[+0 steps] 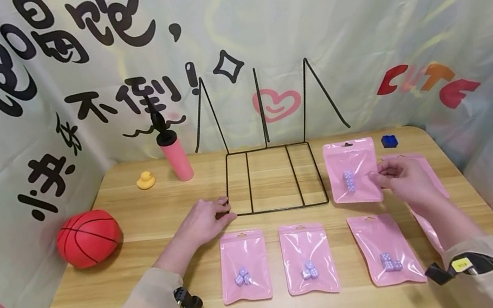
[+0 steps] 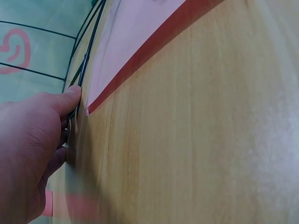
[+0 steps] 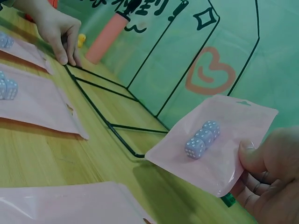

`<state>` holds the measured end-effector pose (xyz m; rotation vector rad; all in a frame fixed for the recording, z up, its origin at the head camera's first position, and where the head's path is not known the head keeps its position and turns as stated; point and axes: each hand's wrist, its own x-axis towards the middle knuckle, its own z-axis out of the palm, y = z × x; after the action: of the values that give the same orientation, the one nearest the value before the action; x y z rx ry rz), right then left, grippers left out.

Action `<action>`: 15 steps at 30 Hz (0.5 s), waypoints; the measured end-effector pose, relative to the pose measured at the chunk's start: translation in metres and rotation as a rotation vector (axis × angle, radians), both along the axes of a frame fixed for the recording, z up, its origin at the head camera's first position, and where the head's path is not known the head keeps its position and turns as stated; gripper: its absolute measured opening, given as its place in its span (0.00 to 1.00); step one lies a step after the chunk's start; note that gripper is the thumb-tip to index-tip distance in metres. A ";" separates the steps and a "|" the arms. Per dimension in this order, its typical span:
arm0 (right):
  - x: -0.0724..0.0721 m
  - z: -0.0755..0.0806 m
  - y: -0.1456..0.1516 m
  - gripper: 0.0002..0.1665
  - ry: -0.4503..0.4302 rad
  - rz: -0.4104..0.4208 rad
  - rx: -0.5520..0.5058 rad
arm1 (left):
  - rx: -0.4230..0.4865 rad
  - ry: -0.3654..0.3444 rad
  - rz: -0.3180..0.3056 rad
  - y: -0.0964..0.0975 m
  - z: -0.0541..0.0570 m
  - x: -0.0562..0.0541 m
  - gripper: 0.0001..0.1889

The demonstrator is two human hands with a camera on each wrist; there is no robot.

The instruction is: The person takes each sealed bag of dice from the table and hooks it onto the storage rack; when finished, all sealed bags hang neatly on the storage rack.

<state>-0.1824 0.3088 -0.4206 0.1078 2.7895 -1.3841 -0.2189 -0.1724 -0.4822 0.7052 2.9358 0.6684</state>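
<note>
My right hand [image 1: 407,183] pinches the right edge of a pink zip bag [image 1: 358,156], its thumb on the near face. Through the bag's front show three lilac dice [image 3: 202,139] in a line. The bag is lifted and tilted beside the right end of a black wire rack [image 1: 281,209]. My left hand [image 1: 204,222] grips the rack at its front left corner, with the thumb [image 2: 71,95] against the wire. The rack's flat grid lies on the table, and thin wire uprights rise at its back.
Pink bags with dice, one on the left [image 1: 241,243], one in the middle [image 1: 302,238] and one on the right [image 1: 364,232], lie in front. More pink packaging [image 1: 431,179] lies under my right arm. Around are a red basketball [image 1: 88,238], yellow duck [image 1: 145,180], pink pump [image 1: 178,160] and blue block [image 1: 389,141].
</note>
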 end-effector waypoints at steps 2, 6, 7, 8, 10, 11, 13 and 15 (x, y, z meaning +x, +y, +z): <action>0.002 0.003 0.000 0.16 0.033 -0.004 0.024 | 0.000 -0.004 0.001 0.000 0.000 0.000 0.22; 0.005 0.007 0.001 0.15 0.087 0.008 -0.026 | 0.017 -0.006 0.002 0.000 -0.002 -0.001 0.22; 0.006 0.009 0.001 0.15 0.099 0.016 -0.052 | 0.026 -0.006 0.004 0.000 -0.002 -0.002 0.22; 0.007 0.010 0.001 0.16 0.108 0.023 -0.078 | 0.037 -0.005 0.006 -0.001 -0.003 -0.002 0.22; 0.010 0.013 0.000 0.15 0.121 0.034 -0.117 | 0.057 -0.004 0.013 -0.001 -0.004 -0.002 0.21; 0.012 0.014 0.000 0.15 0.126 0.037 -0.127 | 0.065 -0.003 0.017 -0.001 -0.005 -0.002 0.21; 0.016 0.017 -0.001 0.15 0.132 0.039 -0.135 | 0.073 0.005 0.011 -0.001 -0.007 -0.002 0.21; 0.020 0.019 -0.002 0.14 0.135 0.039 -0.143 | 0.073 0.011 0.009 -0.002 -0.008 -0.002 0.21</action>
<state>-0.1626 0.3068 -0.4012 -0.0450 2.7681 -1.6340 -0.2209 -0.1740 -0.4903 0.7039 2.9401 0.7783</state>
